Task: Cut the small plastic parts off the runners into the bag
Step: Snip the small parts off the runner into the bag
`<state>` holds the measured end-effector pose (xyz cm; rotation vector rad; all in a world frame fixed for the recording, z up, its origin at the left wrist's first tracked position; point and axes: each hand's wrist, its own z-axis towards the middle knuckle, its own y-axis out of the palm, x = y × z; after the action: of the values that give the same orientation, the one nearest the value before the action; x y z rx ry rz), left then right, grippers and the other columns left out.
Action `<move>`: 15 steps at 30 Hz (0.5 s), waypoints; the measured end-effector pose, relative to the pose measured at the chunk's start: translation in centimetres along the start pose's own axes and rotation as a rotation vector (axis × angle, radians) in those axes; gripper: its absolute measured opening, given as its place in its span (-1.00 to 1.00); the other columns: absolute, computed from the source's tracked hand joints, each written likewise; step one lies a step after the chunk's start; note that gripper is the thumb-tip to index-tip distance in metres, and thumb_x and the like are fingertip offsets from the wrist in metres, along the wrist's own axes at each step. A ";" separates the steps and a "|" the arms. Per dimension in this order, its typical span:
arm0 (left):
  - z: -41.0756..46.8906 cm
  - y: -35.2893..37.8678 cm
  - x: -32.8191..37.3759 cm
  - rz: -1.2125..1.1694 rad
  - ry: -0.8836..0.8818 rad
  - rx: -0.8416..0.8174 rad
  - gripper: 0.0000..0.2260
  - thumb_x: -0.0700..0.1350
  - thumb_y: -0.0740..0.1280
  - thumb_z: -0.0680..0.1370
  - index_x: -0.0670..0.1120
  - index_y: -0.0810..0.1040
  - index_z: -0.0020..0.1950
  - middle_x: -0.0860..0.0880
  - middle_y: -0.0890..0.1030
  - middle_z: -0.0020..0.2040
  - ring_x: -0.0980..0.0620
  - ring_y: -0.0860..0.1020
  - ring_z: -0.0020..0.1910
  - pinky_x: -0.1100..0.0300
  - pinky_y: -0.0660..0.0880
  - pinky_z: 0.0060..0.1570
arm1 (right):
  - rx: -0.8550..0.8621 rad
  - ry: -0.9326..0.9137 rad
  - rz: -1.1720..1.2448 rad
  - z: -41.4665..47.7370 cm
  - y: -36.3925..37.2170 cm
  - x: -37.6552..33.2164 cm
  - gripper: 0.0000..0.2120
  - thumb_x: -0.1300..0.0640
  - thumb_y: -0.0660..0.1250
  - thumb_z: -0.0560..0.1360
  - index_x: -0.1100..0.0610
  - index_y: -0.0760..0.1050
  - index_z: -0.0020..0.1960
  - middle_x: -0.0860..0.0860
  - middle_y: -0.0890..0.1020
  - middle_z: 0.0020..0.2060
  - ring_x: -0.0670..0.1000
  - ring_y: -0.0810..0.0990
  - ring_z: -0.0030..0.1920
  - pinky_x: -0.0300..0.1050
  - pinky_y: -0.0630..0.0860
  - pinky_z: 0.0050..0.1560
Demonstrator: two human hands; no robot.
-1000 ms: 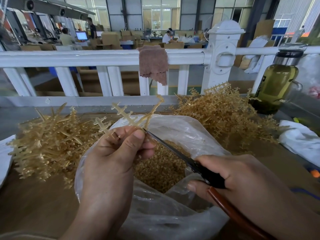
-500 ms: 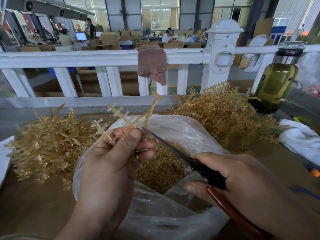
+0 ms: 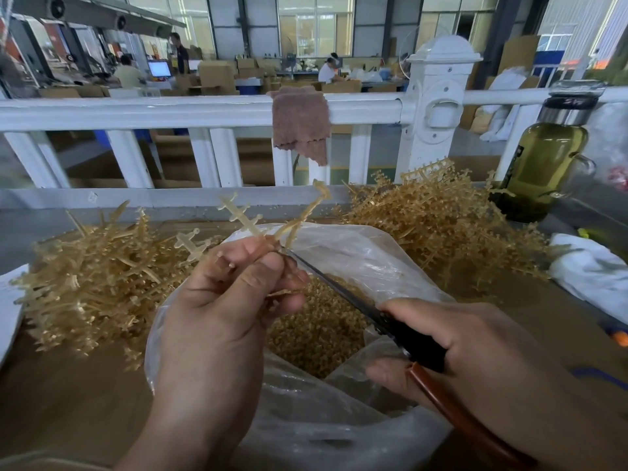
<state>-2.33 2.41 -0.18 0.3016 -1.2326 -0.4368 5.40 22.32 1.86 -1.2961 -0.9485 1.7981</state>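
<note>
Runner: a branched amber plastic runner (image 3: 249, 226) stands at the centre of the frame, over the bag mouth, rising from the fingertips.
Left hand: the left hand (image 3: 221, 300) has thumb and fingers pinched tight on the runner's lower stem, most of which it hides.
Snips: the snips (image 3: 343, 294) slant up-left, and the narrow blade tip touches the runner just beside the fingertips.
Right hand: at lower right, the right hand (image 3: 475, 351) has its fingers wrapped round the black body and reddish-brown handle.
Bag: a clear plastic bag (image 3: 360, 253) lies open beneath both hands.
Cut parts: small amber bits (image 3: 316, 338) are heaped inside the bag.
Surface: a brown wooden tabletop (image 3: 68, 402).
Piles: a left pile (image 3: 91, 283) and a right pile (image 3: 441, 232) of runners flank the bag.
Railing: a white railing (image 3: 170, 112) runs along the far edge, with a brown cloth (image 3: 300, 124) draped over its top rail.
Bottle: a glass bottle (image 3: 543, 164) of olive liquid stands at the right edge, behind the right pile.
Room: a factory hall with cardboard boxes (image 3: 217, 74), tall windows and seated workers.
</note>
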 end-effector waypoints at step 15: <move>-0.5 0.7 -0.1 0.032 -0.004 0.044 -0.94 -0.15 0.42 0.38 -0.03 0.61 -0.18 -0.10 0.69 -0.26 0.02 0.67 -0.29 0.22 0.58 -0.33 | -0.005 0.038 -0.034 -0.1 -0.2 -0.6 -0.58 -0.51 0.10 0.36 -0.22 0.41 -0.07 -0.19 0.54 -0.25 -0.13 0.54 -0.23 -0.18 0.40 -0.32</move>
<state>-1.79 3.07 -0.15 0.3179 -1.2501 -0.3834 5.70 21.90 2.29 -1.3053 -0.9498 1.7409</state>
